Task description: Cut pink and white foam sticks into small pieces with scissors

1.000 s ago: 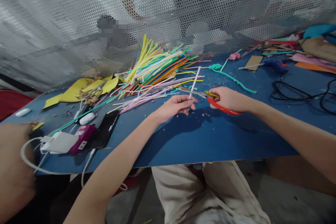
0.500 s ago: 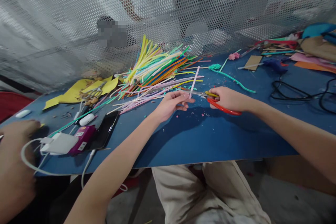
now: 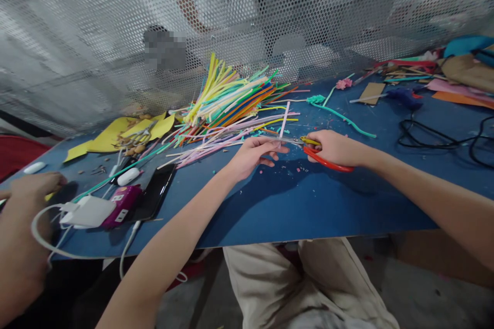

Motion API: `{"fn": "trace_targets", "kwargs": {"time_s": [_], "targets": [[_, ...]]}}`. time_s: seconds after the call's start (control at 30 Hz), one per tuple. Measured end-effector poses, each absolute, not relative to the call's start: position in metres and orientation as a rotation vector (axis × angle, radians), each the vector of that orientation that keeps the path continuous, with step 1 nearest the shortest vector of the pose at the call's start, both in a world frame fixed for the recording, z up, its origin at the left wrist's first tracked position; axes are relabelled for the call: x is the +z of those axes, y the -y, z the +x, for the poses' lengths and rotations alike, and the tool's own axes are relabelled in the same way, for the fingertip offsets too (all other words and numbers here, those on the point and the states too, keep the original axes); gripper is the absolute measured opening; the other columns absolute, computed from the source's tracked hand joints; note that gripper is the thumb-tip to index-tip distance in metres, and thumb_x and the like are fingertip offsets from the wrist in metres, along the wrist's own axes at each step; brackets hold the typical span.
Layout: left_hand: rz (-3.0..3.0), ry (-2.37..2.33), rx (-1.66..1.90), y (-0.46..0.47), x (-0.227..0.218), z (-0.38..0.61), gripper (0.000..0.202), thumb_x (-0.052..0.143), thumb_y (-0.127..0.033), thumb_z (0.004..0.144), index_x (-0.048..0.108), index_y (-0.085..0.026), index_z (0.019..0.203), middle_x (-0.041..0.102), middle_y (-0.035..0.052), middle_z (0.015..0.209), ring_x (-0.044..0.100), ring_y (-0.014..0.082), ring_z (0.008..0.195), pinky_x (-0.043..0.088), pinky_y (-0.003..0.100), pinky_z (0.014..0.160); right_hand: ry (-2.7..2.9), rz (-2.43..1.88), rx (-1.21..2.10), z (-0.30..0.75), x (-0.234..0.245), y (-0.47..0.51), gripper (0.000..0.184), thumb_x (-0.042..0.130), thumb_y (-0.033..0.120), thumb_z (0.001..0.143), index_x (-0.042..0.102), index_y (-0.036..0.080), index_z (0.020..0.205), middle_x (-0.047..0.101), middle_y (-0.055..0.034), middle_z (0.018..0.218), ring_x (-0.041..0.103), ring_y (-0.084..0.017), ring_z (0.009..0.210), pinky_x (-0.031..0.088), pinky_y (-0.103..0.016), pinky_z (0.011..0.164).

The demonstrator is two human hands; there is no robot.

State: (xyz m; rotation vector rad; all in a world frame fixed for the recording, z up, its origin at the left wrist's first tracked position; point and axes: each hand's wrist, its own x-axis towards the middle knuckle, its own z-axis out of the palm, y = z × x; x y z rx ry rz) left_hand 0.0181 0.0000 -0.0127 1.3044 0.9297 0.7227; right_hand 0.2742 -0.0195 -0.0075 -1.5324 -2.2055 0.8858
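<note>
Between the thumb and fingers of my left hand [image 3: 256,155] stands a pale pink pipe cleaner [image 3: 284,119], upright and tilted slightly to the right. My right hand [image 3: 335,147] is wrapped round the red and yellow handles of a pair of scissors [image 3: 326,160]. The blades point left and lie across the lower part of the pipe cleaner, close to my left fingertips. Tiny pink and teal scraps are scattered on the blue table [image 3: 278,211] below. Whether the blades are fully closed is too small to tell.
Behind my hands lies a heap of coloured pipe cleaners [image 3: 235,97]. A teal stem piece [image 3: 343,119] and a black cable [image 3: 432,136] are to the right. At left are a phone [image 3: 156,193], a white charger [image 3: 88,212], yellow paper [image 3: 106,136] and another person's hand [image 3: 34,187].
The upright part of the pink pipe cleaner looks shorter and has shifted slightly left and down. The scissors moved slightly left. The other person's hand at left shifted a little.
</note>
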Motion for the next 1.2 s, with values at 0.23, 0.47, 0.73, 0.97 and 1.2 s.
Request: {"fn": "trace_targets", "kwargs": {"time_s": [0.23,0.47,0.73,0.97,1.2], "targets": [[1.322,-0.932,0.668,0.001,-0.013,0.018,0.042,0.08,-0.05,0.077,0.076,-0.016,0.102,0.076,0.0133,0.11,0.06,0.0092,0.066,0.048,0.019,0.051,2.208,-1.535,0.866,0.273,-0.009,0.02,0.026,0.064,0.044,0.075,0.057,0.02,0.084,0.065,-0.0028,0.077,0.057,-0.018,0.067,0.039,-0.03,0.062],[1.328,-0.929,0.621,0.001,-0.014,0.018,0.047,0.08,-0.053,0.075,0.077,-0.016,0.104,0.075,0.0136,0.11,0.058,0.0087,0.063,0.039,0.017,0.044,2.212,-1.551,0.887,0.272,-0.013,0.019,0.026,0.064,0.044,0.075,0.057,0.021,0.081,0.065,-0.0025,0.074,0.057,-0.019,0.067,0.039,-0.03,0.062],[1.467,-0.925,0.684,0.003,-0.016,0.018,0.042,0.076,-0.053,0.079,0.079,-0.017,0.101,0.075,0.0084,0.091,0.047,0.0078,0.058,0.029,0.02,0.044,2.26,-1.528,1.047,0.277,-0.009,0.018,0.049,0.075,0.064,0.07,0.056,0.021,0.082,0.058,0.0021,0.073,0.05,-0.015,0.064,0.035,-0.029,0.059],[1.581,-0.873,0.757,0.007,-0.009,0.017,0.041,0.072,-0.052,0.083,0.08,-0.017,0.101,0.074,0.0077,0.084,0.041,0.0076,0.054,0.024,0.024,0.048,2.293,-1.419,1.087,0.273,-0.001,0.029,0.05,0.066,0.068,0.079,0.058,0.021,0.094,0.064,-0.0015,0.083,0.056,-0.019,0.072,0.042,-0.03,0.066],[1.71,-0.841,0.771,0.011,0.003,0.015,0.039,0.071,-0.051,0.083,0.081,-0.014,0.094,0.075,0.0084,0.078,0.054,0.0122,0.062,0.033,0.025,0.054,2.345,-1.345,1.138,0.272,0.001,0.034,0.045,0.064,0.064,0.084,0.053,0.021,0.095,0.057,-0.0005,0.083,0.051,-0.017,0.071,0.041,-0.029,0.067]]}}
